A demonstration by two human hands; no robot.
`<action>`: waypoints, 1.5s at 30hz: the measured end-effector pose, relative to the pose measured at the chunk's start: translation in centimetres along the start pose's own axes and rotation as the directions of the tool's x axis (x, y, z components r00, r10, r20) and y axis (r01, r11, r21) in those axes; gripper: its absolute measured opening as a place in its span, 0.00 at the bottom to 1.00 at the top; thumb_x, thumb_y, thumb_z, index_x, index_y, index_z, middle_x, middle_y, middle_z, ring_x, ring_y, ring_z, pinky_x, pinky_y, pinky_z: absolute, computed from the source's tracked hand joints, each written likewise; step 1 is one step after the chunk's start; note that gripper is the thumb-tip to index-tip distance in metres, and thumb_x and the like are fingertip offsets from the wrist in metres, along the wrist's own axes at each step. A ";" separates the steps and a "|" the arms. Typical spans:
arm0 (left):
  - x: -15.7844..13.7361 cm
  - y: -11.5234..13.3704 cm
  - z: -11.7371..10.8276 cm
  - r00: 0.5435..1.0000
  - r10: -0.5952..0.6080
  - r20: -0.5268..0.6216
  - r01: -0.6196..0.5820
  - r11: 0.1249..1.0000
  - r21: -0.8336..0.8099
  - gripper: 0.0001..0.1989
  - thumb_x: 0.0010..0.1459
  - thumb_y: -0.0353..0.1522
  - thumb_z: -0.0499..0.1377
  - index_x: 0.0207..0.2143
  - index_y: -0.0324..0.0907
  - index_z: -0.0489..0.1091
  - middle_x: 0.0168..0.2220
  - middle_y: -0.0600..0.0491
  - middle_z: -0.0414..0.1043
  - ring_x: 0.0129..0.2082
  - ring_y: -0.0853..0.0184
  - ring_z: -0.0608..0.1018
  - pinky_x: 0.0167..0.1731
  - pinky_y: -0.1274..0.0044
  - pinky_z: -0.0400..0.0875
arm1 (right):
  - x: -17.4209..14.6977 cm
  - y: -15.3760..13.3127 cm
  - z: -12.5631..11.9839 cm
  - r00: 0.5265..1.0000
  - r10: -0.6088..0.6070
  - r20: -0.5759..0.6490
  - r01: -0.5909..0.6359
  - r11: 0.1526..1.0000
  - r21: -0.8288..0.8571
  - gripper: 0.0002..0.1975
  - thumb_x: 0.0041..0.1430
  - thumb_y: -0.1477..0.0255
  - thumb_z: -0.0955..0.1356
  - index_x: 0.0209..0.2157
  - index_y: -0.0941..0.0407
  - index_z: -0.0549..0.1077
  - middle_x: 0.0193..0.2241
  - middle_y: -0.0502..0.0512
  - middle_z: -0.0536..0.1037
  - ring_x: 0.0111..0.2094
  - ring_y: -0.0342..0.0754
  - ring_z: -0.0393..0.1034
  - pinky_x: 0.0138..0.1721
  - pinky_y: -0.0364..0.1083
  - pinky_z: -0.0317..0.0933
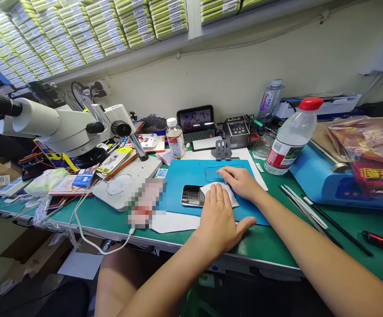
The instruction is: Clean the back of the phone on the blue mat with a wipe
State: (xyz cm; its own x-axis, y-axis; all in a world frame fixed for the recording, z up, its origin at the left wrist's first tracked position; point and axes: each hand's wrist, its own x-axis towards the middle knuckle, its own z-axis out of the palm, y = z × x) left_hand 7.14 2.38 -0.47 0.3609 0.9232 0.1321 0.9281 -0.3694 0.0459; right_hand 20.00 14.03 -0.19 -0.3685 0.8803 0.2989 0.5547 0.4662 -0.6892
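My left hand (218, 215) lies flat with its fingers stretched over a white cloth or wipe (232, 200), its thumb held apart to the right. Under the cloth is a dark-screened smartphone (192, 196); only its left end shows, the rest being covered. Just beyond, my right hand (241, 181) is curled with fingertips and thumb drawn together near the cloth's far edge; what they pinch, if anything, I cannot make out. Both hands are over a blue work mat (178, 174), which bears a thin phone-shaped outline (211, 173) partly behind the right hand.
A microscope (56, 127) stands left, its pale base (125, 187) beside a blurred-out item (147, 204) with a white cable (79, 224). A small bottle (174, 138), tablet (196, 123) and black device (236, 132) line the back. A red-capped bottle (289, 141) and tweezers (305, 209) are right.
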 end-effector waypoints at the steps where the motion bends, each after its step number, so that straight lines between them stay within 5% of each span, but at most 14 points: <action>1: 0.6 0.1 0.0 1.000 -0.006 -0.001 0.006 1.000 0.004 0.50 0.67 0.58 0.37 0.67 0.20 0.54 0.69 0.28 0.52 0.70 0.45 0.55 0.68 0.59 0.53 | 0.0 0.0 0.0 1.000 0.002 -0.003 -0.002 1.000 0.001 0.18 0.65 0.59 0.61 0.31 0.54 0.75 0.22 0.50 0.75 0.28 0.49 0.69 0.34 0.47 0.60; 6: -1.2 -0.3 -0.1 1.000 0.018 -0.008 -0.018 1.000 -0.008 0.48 0.68 0.57 0.38 0.68 0.21 0.52 0.70 0.29 0.49 0.71 0.46 0.53 0.67 0.59 0.55 | -0.1 0.0 0.1 1.000 0.017 0.008 -0.017 1.000 -0.012 0.19 0.65 0.58 0.61 0.32 0.54 0.76 0.23 0.51 0.76 0.28 0.49 0.70 0.34 0.47 0.60; 10: -4.4 -3.2 -0.3 1.000 0.026 0.005 -0.026 0.999 -0.040 0.45 0.69 0.56 0.40 0.69 0.24 0.51 0.71 0.31 0.45 0.71 0.48 0.52 0.67 0.59 0.57 | -0.1 0.2 0.1 1.000 0.008 0.018 -0.008 1.000 -0.009 0.19 0.66 0.58 0.61 0.32 0.53 0.76 0.23 0.51 0.76 0.29 0.50 0.70 0.35 0.47 0.60; 17: -3.5 -7.8 -0.5 0.991 -0.121 0.053 0.121 0.993 -0.004 0.42 0.70 0.50 0.46 0.68 0.20 0.49 0.70 0.27 0.44 0.71 0.46 0.50 0.66 0.56 0.55 | -0.2 0.1 -0.1 0.999 0.001 0.032 -0.001 1.000 -0.016 0.19 0.66 0.58 0.60 0.31 0.52 0.76 0.22 0.50 0.76 0.29 0.50 0.71 0.35 0.47 0.59; 24: -6.9 -6.1 -0.5 0.993 -0.092 0.070 0.095 0.995 -0.032 0.45 0.69 0.53 0.44 0.70 0.22 0.45 0.71 0.29 0.38 0.71 0.45 0.47 0.66 0.55 0.56 | -0.1 0.2 0.0 0.997 0.035 0.063 -0.035 0.999 -0.004 0.19 0.67 0.57 0.60 0.33 0.52 0.77 0.24 0.51 0.78 0.30 0.51 0.71 0.36 0.48 0.59; 32: -2.0 -6.6 -1.3 0.988 -0.135 0.079 0.141 0.988 -0.066 0.47 0.68 0.55 0.44 0.69 0.19 0.48 0.70 0.26 0.43 0.71 0.45 0.48 0.68 0.58 0.51 | 0.0 0.1 -0.2 0.998 0.024 0.059 -0.022 0.999 -0.038 0.20 0.66 0.56 0.60 0.32 0.53 0.76 0.22 0.50 0.76 0.28 0.50 0.71 0.33 0.48 0.60; 40: -6.6 -4.4 -0.4 0.994 -0.105 0.026 0.106 0.993 -0.054 0.51 0.65 0.60 0.41 0.69 0.21 0.48 0.71 0.27 0.39 0.71 0.43 0.47 0.67 0.55 0.55 | 0.2 0.3 0.1 0.998 0.012 0.060 -0.011 1.000 -0.027 0.19 0.66 0.57 0.61 0.33 0.53 0.77 0.22 0.50 0.77 0.27 0.50 0.71 0.32 0.48 0.61; 45: -2.9 -2.0 0.5 0.999 -0.029 -0.041 0.026 0.998 -0.062 0.53 0.65 0.61 0.39 0.68 0.19 0.51 0.69 0.26 0.46 0.71 0.42 0.51 0.67 0.56 0.54 | 0.1 0.0 0.0 0.997 0.015 0.071 -0.016 1.000 0.006 0.19 0.66 0.58 0.61 0.33 0.54 0.77 0.22 0.50 0.76 0.27 0.49 0.71 0.33 0.47 0.61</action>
State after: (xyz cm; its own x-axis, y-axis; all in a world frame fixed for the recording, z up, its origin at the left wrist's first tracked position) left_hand 4.26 0.47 -1.47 0.3301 0.9283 0.1711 0.9298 -0.3510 0.1105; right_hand 19.95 14.07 -0.18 -0.4119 0.8789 0.2406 0.5562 0.4517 -0.6975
